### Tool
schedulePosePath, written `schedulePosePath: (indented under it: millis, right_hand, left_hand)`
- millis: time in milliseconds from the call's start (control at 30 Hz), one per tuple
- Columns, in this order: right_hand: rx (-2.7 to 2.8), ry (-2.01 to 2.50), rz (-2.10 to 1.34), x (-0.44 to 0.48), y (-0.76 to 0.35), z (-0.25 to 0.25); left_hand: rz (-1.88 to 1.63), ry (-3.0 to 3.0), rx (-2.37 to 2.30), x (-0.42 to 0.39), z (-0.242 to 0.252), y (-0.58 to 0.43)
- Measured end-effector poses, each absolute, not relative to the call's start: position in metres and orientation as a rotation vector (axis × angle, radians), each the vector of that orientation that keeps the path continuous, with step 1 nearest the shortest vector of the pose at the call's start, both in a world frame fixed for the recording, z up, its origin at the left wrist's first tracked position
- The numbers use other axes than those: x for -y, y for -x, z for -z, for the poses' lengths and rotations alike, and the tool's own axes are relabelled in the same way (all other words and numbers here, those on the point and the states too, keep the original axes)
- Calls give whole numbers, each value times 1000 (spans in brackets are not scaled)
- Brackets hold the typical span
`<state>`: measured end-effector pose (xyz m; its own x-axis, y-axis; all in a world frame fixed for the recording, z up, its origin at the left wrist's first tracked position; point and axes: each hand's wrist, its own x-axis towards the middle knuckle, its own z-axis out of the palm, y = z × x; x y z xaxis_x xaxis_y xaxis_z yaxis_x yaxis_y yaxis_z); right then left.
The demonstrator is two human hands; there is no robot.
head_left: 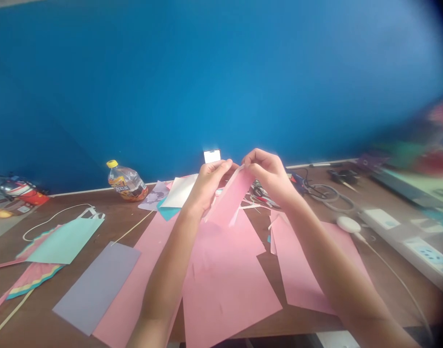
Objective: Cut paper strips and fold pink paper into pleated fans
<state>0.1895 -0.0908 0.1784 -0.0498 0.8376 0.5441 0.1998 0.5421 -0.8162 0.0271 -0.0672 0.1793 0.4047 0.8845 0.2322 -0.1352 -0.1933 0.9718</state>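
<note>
Between my hands hangs a narrow folded piece of pink paper (233,195), with a pale strip along its upper left edge. My right hand (267,169) pinches its top corner between thumb and fingers. Close beside it, my left hand (211,181) is closed with thumb and fingertips pressed together near the paper's top; its exact grip is partly hidden. Below lie large pink sheets: a middle sheet (225,285), one under my left forearm (134,280), and one by my right forearm (304,275).
On the left are a purple sheet (98,285), a mint-green paper piece (67,239) with white cord, and a tilted plastic bottle (127,182). A phone (212,155) stands at the blue wall (221,77). Cables (330,193) and a power strip (417,246) lie right.
</note>
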Motion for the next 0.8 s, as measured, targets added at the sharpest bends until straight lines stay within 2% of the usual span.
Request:
schedulePosePath:
  millis: [267, 700, 800]
  right_hand:
    - [1847, 795, -586, 94, -188, -181]
    - [1888, 753, -601, 103, -182, -185]
    - [1930, 737, -599, 104, -183, -186]
  left_hand:
    - [-960, -1312, -618, 63, -176, -23]
    - [-764, -1309, -611, 83, -185, -21]
    - [-839, -1466, -629, 82, -180, -21]
